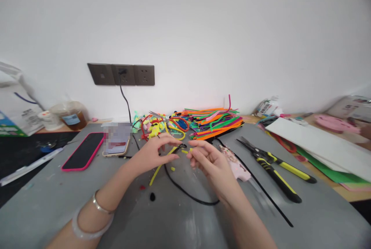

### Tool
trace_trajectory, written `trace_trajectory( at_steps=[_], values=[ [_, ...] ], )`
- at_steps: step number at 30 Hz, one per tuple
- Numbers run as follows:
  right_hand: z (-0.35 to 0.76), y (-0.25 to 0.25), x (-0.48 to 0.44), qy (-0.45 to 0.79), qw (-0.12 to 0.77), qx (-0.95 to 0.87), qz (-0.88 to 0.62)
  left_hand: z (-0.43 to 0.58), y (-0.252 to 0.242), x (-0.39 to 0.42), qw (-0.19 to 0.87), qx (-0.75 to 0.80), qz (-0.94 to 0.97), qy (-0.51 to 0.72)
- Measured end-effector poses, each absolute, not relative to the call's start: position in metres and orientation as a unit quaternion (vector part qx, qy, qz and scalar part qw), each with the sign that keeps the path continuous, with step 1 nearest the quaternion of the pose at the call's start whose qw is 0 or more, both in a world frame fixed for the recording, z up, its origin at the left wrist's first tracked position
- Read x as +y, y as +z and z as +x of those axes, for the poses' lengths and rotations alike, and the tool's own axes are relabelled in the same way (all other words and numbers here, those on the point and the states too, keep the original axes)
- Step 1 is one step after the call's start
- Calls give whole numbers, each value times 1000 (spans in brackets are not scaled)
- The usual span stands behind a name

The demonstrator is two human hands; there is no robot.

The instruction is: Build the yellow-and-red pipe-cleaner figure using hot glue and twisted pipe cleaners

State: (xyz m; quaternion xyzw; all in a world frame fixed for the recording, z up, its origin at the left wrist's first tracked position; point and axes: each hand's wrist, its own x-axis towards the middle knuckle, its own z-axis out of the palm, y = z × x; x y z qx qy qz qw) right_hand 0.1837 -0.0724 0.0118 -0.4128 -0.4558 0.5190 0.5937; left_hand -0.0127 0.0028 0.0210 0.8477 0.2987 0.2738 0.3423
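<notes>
My left hand [156,151] is beside a yellow pipe cleaner [155,175], its thumb and fingers apart in a C-shape. Just past its fingertips is a small black loop [182,146], apparently bent pipe cleaner. My right hand [210,160] faces it with thumb and fingers pinched at a short yellow pipe cleaner piece [184,151]. A long black pipe cleaner [191,197] curves across the tabletop under both hands. A yellow snippet [173,169], a red bit [142,188] and a small black oval [152,196] lie nearby.
Black-and-yellow pliers [275,168] lie at right. Behind are bundled coloured pipe cleaners [217,121] and scissors [158,115]. A pink-cased phone [84,151] and another phone [117,139] lie at left. A patterned pink item [236,164] sits beside my right hand.
</notes>
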Motion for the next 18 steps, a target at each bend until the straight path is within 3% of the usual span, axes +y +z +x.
trace_trajectory(
  at_steps=[6, 11, 14, 18],
  values=[
    [165, 8, -81, 635, 606, -355, -322, -6, 19, -7, 379, 262, 848, 262],
    [167, 6, -85, 609, 600, -372, -362, -4, 17, -4, 380, 245, 853, 261],
    [194, 15, -92, 470, 585, -462, -472, -4, 18, -3, 367, 260, 850, 272],
    [280, 14, -104, 109, 565, -468, -671, -4, 19, -4, 387, 304, 822, 287]
  ],
)
